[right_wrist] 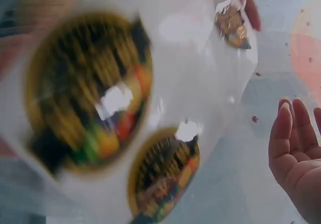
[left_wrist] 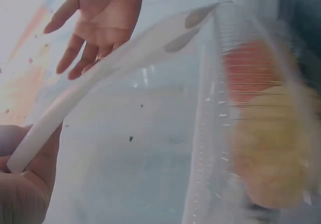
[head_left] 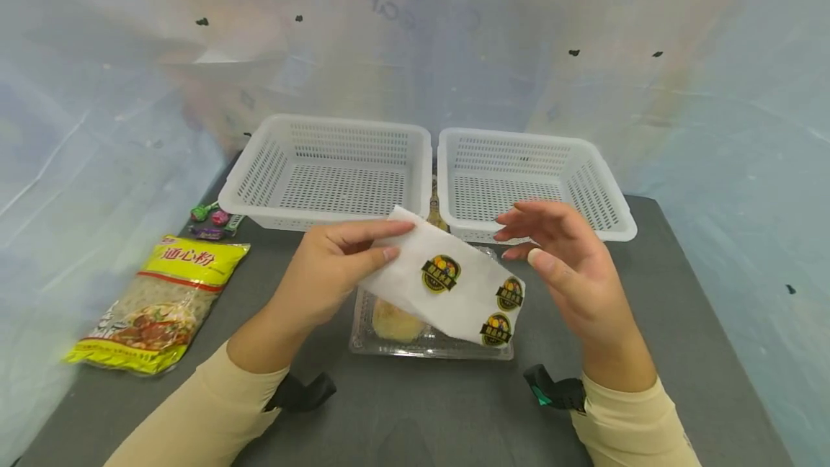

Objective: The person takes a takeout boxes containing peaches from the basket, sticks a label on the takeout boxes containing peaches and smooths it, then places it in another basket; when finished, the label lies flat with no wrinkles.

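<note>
While left hand (head_left: pixel 327 265) pinches sticker sheet (head_left: pixel 447 287), long axis slanting down-right, right hand (head_left: pixel 564 265) released

Dark grey table (head_left: pixel 681 352), two white baskets (head_left: pixel 331 171), noodle packet (head_left: pixel 158 301), candies (head_left: pixel 210 220), clear container (head_left: pixel 428 341)

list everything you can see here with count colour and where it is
baskets: 2, white, side by side at the table's back
sheet: 1, white with three round stickers, held over the box
box: 1, clear, something yellowish inside, table centre
noodle pack: 1, yellow, table left
candies: a few, green, pink and purple, left of the baskets
table: 1, dark grey
left hand: pinches the sheet
right hand: open, beside the sheet
</note>
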A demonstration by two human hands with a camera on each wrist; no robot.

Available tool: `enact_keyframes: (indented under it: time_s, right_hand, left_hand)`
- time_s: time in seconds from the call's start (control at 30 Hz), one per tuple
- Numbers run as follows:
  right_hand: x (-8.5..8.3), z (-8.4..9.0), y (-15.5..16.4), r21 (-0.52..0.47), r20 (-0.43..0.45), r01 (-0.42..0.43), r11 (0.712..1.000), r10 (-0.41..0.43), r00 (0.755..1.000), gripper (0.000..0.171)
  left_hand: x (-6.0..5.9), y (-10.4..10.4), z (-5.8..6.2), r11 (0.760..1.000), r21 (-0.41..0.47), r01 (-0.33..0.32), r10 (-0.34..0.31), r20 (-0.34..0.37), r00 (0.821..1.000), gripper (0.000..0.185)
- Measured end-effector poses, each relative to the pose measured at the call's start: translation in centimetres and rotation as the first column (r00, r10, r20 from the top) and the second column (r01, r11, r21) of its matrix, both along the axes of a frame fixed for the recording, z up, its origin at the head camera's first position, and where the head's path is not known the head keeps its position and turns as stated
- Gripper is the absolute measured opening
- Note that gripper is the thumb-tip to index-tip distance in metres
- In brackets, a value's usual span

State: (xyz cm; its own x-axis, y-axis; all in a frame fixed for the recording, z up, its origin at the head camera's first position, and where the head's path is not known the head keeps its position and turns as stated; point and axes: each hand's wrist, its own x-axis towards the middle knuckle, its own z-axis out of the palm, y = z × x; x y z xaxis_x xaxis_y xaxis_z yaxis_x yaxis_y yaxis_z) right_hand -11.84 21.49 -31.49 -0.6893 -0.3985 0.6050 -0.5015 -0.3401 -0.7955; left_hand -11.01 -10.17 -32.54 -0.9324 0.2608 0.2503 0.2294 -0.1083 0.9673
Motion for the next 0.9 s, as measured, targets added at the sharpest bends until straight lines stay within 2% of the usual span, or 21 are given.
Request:
enact_keyframes:
  time_s: [0.2,0.37,0.47,0.6,0.8,0.9]
  right_hand:
    - [-0.4,0.2,-0.5,-0.007,0.001,0.057,0.998,-0.057,0.998,0.042]
    - [-0.6,-0.8,-0.8,0.126,0.016,0.149,0.981,-0.152,0.988,0.045]
    - [-0.9,-1.4,-1.4,0.222,0.024,0.154,0.963,-0.164,0.986,0.051]
    - [-1.2,-2.2,-2.4,0.297,0.032,0.152,0.943,-0.169,0.985,0.05]
    - [-1.3,-2.8,-3.4,0.357,0.047,0.223,0.907,-0.256,0.965,0.048]
    - [-1.4,-3.1,-3.8,0.39,0.045,0.276,0.878,-0.318,0.947,0.046]
  left_hand:
    - [-1.8,1.2,-0.1,0.988,0.141,-0.064,0.068,-0.021,0.997,0.034]
    - [-2.4,1.7,-0.7,0.977,0.186,-0.101,0.107,-0.022,0.994,0.034]
    - [-2.5,1.7,-1.0,0.974,0.199,-0.109,0.116,-0.027,0.993,0.034]
    - [-2.5,1.8,-1.2,0.975,0.196,-0.101,0.109,-0.033,0.994,0.034]
    - [-2.5,1.8,-1.3,0.975,0.195,-0.106,0.116,-0.04,0.992,0.033]
    - [-2.5,1.9,-1.4,0.978,0.178,-0.108,0.119,-0.048,0.992,0.033]
